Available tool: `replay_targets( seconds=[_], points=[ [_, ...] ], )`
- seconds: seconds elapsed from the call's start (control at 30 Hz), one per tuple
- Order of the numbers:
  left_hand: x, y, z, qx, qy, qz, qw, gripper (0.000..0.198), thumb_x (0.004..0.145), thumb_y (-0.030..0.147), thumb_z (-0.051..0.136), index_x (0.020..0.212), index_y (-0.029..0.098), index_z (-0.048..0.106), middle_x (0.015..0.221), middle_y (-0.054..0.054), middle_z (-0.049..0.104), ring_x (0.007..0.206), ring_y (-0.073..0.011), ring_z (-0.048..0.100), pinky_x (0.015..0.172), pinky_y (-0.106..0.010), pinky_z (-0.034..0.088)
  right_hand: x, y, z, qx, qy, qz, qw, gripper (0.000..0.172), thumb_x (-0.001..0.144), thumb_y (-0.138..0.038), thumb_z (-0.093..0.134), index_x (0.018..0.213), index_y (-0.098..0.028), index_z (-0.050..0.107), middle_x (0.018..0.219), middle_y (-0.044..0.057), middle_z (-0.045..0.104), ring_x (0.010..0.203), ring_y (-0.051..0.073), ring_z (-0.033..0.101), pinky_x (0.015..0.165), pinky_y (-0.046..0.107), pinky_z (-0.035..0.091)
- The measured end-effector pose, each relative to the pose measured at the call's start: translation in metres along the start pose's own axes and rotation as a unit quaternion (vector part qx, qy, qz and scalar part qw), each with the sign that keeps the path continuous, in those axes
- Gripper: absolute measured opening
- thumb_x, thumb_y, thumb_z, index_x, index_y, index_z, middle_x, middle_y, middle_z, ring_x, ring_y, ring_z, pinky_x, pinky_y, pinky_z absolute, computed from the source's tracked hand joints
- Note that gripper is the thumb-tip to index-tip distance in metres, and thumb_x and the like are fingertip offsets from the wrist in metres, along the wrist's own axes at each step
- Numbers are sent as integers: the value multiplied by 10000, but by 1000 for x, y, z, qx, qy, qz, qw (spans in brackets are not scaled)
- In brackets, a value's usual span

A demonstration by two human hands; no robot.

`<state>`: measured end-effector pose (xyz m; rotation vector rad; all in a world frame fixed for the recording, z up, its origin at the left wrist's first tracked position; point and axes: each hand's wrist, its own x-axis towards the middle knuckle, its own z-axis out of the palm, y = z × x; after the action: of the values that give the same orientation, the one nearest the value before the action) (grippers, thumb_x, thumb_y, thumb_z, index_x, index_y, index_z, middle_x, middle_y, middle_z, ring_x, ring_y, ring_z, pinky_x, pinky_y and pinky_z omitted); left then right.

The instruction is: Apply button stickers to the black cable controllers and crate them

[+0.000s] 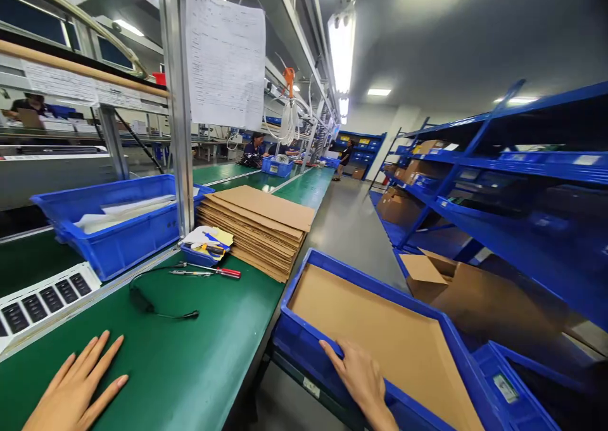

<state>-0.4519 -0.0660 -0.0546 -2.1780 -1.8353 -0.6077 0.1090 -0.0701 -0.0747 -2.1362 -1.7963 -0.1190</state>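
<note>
The right hand (361, 380) lies across the near rim of a blue plastic crate (291, 298) just beside the workbench's front edge, fingers together, though whether they grip cannot be told. Lined with a cardboard sheet (380, 336), the crate looks light and stiff, best taken by its rim. The left hand (73, 386) rests flat and empty-fingered, slightly spread, on the green workbench (190, 355).
</note>
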Motion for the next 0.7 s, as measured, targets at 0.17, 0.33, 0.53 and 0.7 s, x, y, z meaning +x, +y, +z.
replay_targets(
  seconds=[0.17,0.33,0.53,0.7],
  points=[
    [-1,-1,-1,46,16,18,999,687,867,583,428,1484,448,159,1534,78,221,1381,-274,354,1138,-544,296,-13,-4,6,-46,95,-66,992,632,946,-631,285,755,-198,705,752,98,725,680,218,686,602,272,430],
    [0,-5,1,81,-12,33,996,683,869,611,407,1448,248,394,1512,-82,350,1369,-328,372,1115,-562,325,-15,-2,3,-56,120,-81,988,650,947,-637,265,744,-205,707,719,90,720,669,219,689,604,275,442],
    [1,10,-14,93,-31,27,995,666,896,614,389,1424,211,437,1497,-142,364,1362,-335,386,1093,-565,360,-12,4,6,-6,59,-75,995,640,912,-673,285,757,-213,701,778,113,729,731,263,697,653,336,494],
    [1,28,-31,73,-57,8,996,630,922,578,402,1428,203,431,1502,-155,353,1379,-322,366,1103,-543,357,17,-86,-8,173,63,-193,964,534,923,-613,346,1116,-213,643,1027,127,689,936,287,656,805,406,511]
  ],
)
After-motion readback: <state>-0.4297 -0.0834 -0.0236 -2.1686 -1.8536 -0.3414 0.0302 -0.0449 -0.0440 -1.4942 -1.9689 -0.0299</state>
